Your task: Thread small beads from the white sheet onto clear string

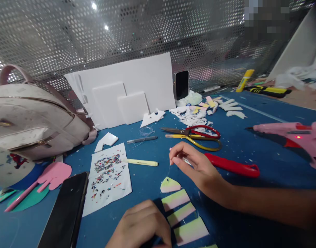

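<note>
Blue tabletop underneath, I see the green-and-pink strips columned away between the hands, nearest the left hand, its grip hidden; the right hand pinches fine thread beyond.

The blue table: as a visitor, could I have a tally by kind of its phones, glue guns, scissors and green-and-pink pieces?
Phones: 2
Glue gun: 1
Scissors: 1 pair
Green-and-pink pieces: 5, one just a sliver at the bottom edge
Total: 9
</note>
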Tool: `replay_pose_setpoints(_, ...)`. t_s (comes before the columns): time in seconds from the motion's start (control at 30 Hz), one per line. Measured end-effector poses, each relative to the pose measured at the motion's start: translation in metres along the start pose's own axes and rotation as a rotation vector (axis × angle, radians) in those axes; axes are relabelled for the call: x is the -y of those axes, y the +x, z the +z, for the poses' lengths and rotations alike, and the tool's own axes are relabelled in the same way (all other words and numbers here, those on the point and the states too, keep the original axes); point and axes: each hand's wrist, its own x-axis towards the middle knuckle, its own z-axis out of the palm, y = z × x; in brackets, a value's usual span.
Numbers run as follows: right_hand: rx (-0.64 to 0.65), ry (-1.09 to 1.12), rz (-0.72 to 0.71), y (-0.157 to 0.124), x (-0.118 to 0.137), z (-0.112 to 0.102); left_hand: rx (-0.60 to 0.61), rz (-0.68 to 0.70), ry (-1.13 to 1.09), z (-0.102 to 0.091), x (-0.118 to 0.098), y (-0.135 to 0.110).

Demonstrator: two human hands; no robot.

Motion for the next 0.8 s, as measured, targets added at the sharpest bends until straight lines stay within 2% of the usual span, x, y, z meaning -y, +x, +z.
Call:
replay_pose_setpoints(0.1,-0.036,0.121,0.007,0.002,-0.003,-0.001,-0.040,-0.216,-0.015,0.001,0.004,-0.003)
replay_pose_setpoints(0.17,-0.007,0.244,0.040,0.004,-0.004,-0.001,-0.087,-0.363,-0.038,0.000,0.006,-0.006)
replay_pose_setpoints(0.3,0.207,0.530,0.135,0.004,-0.001,-0.001,-0.119,-0.471,-0.060,-0.002,0.008,-0.009)
replay_pose_setpoints(0.4,0.321,0.500,0.201,-0.001,0.005,-0.002,-0.114,-0.459,-0.055,-0.001,0.007,-0.008)
replay_pose_setpoints(0.47,0.381,0.399,0.164,-0.004,0.011,-0.003,-0.111,-0.414,-0.049,-0.001,0.006,-0.007)
replay_pose_setpoints(0.57,0.471,0.145,0.062,-0.007,0.015,-0.003,-0.121,-0.255,-0.018,-0.002,0.006,-0.007)
replay_pose_setpoints(0.67,0.506,-0.046,-0.099,-0.007,0.013,0.000,-0.076,-0.072,0.085,-0.004,0.004,-0.009)
replay_pose_setpoints(0.73,0.517,-0.112,-0.236,-0.007,0.010,0.002,-0.059,-0.013,0.204,-0.003,0.003,-0.012)
replay_pose_setpoints(0.8,0.560,-0.152,-0.338,-0.007,0.007,0.004,-0.101,-0.016,0.331,0.000,0.001,-0.015)
